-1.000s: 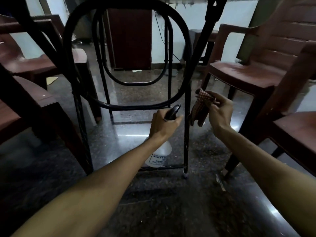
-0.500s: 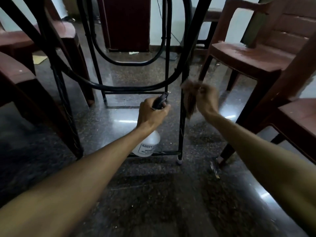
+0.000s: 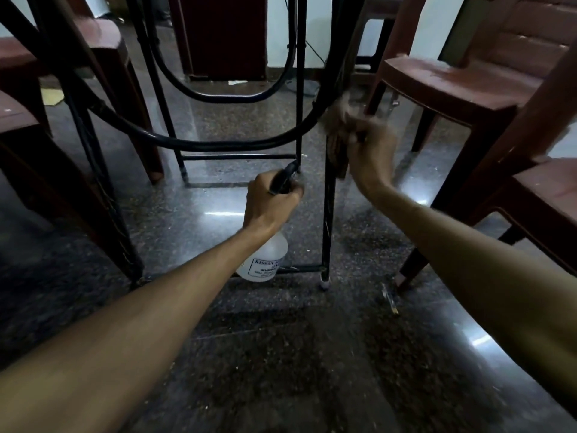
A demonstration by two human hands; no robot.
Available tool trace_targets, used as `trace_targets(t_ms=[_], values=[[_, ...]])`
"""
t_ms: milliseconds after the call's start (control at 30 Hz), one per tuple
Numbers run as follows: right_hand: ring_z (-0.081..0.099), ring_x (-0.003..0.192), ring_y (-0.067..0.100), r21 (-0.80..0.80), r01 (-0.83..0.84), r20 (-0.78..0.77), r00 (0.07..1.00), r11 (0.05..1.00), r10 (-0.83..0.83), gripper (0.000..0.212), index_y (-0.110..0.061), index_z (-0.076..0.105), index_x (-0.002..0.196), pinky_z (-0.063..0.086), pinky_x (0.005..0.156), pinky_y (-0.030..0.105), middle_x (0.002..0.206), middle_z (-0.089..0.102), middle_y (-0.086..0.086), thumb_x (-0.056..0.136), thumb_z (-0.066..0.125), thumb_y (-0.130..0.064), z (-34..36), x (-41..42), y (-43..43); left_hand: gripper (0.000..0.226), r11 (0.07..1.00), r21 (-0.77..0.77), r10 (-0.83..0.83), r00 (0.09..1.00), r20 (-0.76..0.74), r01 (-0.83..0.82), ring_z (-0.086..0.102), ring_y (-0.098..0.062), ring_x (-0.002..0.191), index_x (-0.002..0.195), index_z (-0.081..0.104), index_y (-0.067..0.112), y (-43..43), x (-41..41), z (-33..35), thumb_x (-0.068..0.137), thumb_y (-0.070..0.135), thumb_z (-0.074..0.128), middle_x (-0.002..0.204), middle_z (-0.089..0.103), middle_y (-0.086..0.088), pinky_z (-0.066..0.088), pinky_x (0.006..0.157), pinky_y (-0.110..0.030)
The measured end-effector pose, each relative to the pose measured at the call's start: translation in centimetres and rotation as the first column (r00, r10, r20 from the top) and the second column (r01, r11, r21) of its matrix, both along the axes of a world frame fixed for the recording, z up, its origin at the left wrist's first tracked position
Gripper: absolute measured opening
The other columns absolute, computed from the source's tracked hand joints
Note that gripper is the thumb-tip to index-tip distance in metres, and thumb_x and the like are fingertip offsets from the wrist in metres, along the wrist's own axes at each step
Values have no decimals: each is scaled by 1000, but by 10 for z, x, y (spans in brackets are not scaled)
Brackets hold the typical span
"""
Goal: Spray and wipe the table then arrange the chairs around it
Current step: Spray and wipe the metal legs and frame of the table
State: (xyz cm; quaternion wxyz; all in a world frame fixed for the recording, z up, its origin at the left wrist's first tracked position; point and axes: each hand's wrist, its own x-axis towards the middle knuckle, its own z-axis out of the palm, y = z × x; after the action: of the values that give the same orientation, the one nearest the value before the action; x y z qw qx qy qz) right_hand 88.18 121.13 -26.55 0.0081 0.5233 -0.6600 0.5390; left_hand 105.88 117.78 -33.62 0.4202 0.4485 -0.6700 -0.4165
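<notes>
A: Spray bottle (image 3: 268, 259) first. It's low down, its clear body hanging just above the floor (image 3: 281, 354), right beside the bottom bar of the black table frame.

B: And the left hand (image 3: 271, 204) is on top of it, fingers wrapped round the black trigger head. The bottle's body drops away below the wrist.

A: Just to the right of it, the upright table leg (image 3: 327, 220) stands between the two hands.

B: The cloth (image 3: 336, 143) is up against that leg, higher than the bottle. The right hand (image 3: 371, 154) is bunched round it with curled fingers, holding it to the metal.

A: Any pattern on the cloth?

B: Can't tell, it's a blur, and so are the fingers.

A: Further out there's a brown chair (image 3: 452, 85) just behind the right hand, seat towards us.

B: A nearer chair (image 3: 537, 195) stands at the right edge, with one leg planted near the table's foot. More chairs (image 3: 103, 48) crowd the left side.
</notes>
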Motion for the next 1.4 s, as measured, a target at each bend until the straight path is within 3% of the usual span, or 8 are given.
trace_targets(t_ms=[100,267,367,567,767,1033,1267,1400], values=[[58,66,-15,176,-11,-31,999,984,17,24,-8,74,114,50,66,7,96,66,-10,93,63,-3,-21,-6,14,23,999,-28,17,1000,9,-16,55,-21,54,79,66,1,-1,-1,-4,87,22,70,75,70,-22,54,52,-52],[66,83,0,-110,35,-140,989,993,-50,27,-13,71,120,55,70,13,111,72,1,93,67,-13,2,2,-6,25,1000,-17,12,1000,0,-12,57,-17,47,79,69,2,0,-7,-5,91,24,73,64,67,-9,52,52,-39],[62,86,17,88,-62,-310,947,994,86,24,-14,71,119,53,70,21,108,63,3,99,59,-21,-35,2,16,27,1000,-25,14,1000,-1,-14,58,-22,54,79,68,2,2,-7,-6,86,28,71,73,70,-19,57,55,-50],[65,89,13,105,83,-130,989,991,-69,36,-12,71,123,44,71,1,110,72,7,90,65,0,-62,-35,37,25,999,-35,7,1000,15,-7,57,-22,53,78,69,4,6,-11,-14,85,28,68,75,72,-19,56,54,-49],[67,98,11,-45,64,-63,996,997,-67,39,-14,71,123,59,83,22,116,72,4,88,64,1,-38,-35,35,34,999,-44,-11,994,111,16,56,-23,49,71,65,-3,13,-18,-25,89,26,69,70,71,-22,55,52,-53],[61,102,11,-169,15,-112,993,985,-34,40,-16,69,126,57,85,21,119,65,-2,90,62,-1,-23,-14,4,35,998,-57,4,997,75,1,56,-27,49,70,63,-2,19,-12,-37,82,31,65,67,67,-23,57,53,-56],[54,107,22,216,-155,-382,895,964,230,30,-25,69,123,52,81,28,118,50,-1,97,55,-33,-98,-10,31,23,996,-82,-19,999,38,22,66,-40,66,75,64,8,15,-2,-45,87,26,71,67,65,-13,59,55,-57],[53,107,15,58,-78,-261,961,995,91,31,-21,69,124,49,88,20,115,52,-8,97,56,-29,-85,-9,10,24,994,-103,-19,999,26,22,63,-43,65,75,62,4,11,-3,-53,87,23,71,68,63,-19,58,54,-56]])
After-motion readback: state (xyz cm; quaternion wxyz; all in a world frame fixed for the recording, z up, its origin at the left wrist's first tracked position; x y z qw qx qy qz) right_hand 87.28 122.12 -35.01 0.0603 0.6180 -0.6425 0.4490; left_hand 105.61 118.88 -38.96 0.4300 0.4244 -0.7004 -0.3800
